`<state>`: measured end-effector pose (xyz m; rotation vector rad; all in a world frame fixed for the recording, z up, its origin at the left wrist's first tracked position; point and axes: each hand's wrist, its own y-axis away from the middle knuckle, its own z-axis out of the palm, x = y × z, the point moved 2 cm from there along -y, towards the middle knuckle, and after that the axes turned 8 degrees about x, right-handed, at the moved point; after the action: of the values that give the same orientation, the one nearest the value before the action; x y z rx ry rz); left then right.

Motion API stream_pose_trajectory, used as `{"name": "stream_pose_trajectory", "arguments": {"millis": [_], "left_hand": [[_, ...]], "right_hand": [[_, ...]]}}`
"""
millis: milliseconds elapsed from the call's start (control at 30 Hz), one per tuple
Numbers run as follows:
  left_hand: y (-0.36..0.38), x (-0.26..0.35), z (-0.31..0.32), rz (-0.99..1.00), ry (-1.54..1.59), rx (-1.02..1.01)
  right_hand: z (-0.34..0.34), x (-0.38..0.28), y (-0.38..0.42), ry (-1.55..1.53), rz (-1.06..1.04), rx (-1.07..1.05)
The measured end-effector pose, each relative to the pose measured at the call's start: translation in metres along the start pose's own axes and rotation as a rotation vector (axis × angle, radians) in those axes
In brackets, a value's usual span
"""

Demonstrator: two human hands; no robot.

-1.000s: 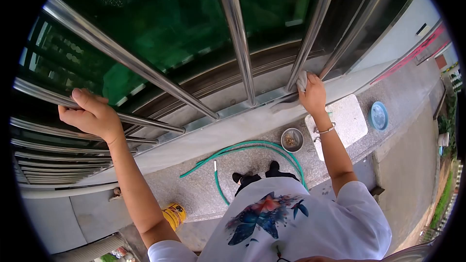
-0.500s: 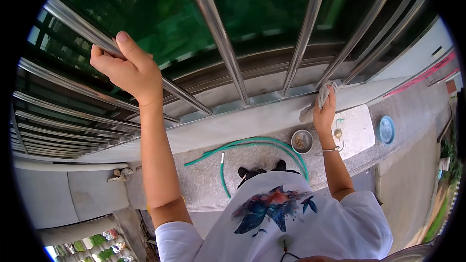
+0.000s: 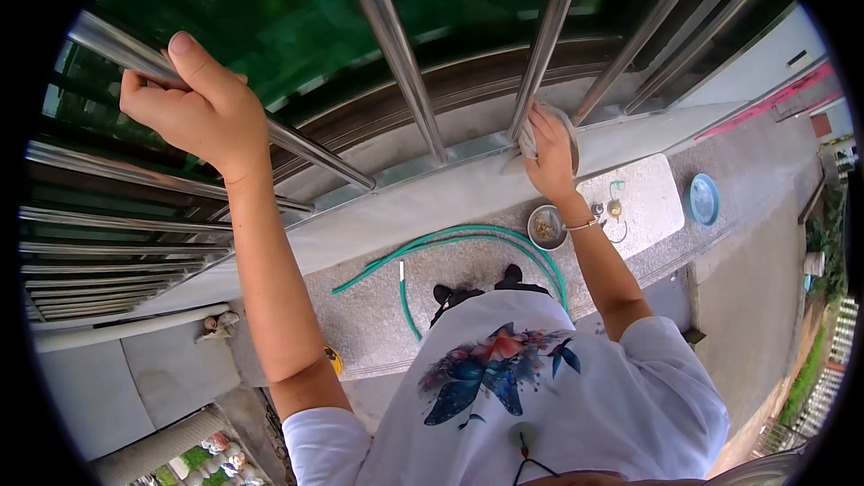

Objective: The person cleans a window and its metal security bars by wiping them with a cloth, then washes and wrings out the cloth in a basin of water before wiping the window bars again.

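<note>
At the upper left, my left hand (image 3: 200,117) is wrapped round a thick steel bar (image 3: 310,149) of the window grille. My right hand (image 3: 551,155) holds a grey cloth (image 3: 529,137) against the lower end of another upright bar (image 3: 545,40), close to the ledge. The cloth is partly hidden by my fingers. Behind the bars is dark green window glass (image 3: 270,18).
Below me lie a green hose (image 3: 450,236), a metal bowl (image 3: 545,227) with small things in it, a white board (image 3: 657,193) and a blue basin (image 3: 705,199). A pale wall (image 3: 342,225) runs under the grille. Something yellow (image 3: 334,360) shows beside my left arm.
My right hand has moved left with the cloth, from one bar to the neighbouring one. My left hand keeps its hold on the same bar. The view has shifted slightly.
</note>
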<state>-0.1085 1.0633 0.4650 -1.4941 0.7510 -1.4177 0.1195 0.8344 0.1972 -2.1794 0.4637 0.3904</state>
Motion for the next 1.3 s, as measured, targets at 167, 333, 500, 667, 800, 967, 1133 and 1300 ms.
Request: {"name": "stream_pose_trajectory", "arguments": {"millis": [167,333,500,667,800,967,1133,1300], "left_hand": [[-0.003,-0.005,-0.001,0.025,-0.053,0.027],[-0.002,-0.005,-0.001,-0.003,-0.048,0.016],[-0.002,-0.005,-0.001,0.052,-0.057,0.029],[-0.001,-0.002,0.000,0.027,-0.090,0.039],[-0.006,-0.016,-0.003,0.118,-0.135,0.019],[-0.009,-0.022,-0.005,0.114,-0.126,-0.049],[-0.008,-0.025,-0.006,0.122,-0.162,-0.047],[0.000,-0.005,-0.001,-0.031,0.028,-0.004]], "right_hand": [[-0.029,-0.007,0.030,-0.061,-0.050,-0.111],[-0.025,0.041,0.090,-0.225,0.646,-0.077],[-0.043,0.013,0.059,-1.042,1.266,0.223],[-0.003,-0.026,0.027,0.038,0.123,0.014],[0.024,-0.034,0.046,-0.050,0.085,0.126],[0.031,-0.077,0.058,0.047,0.211,-0.002],[0.052,-0.094,0.022,-0.028,-0.071,-0.057],[0.041,-0.088,-0.007,-0.104,-0.131,-0.112]]}}
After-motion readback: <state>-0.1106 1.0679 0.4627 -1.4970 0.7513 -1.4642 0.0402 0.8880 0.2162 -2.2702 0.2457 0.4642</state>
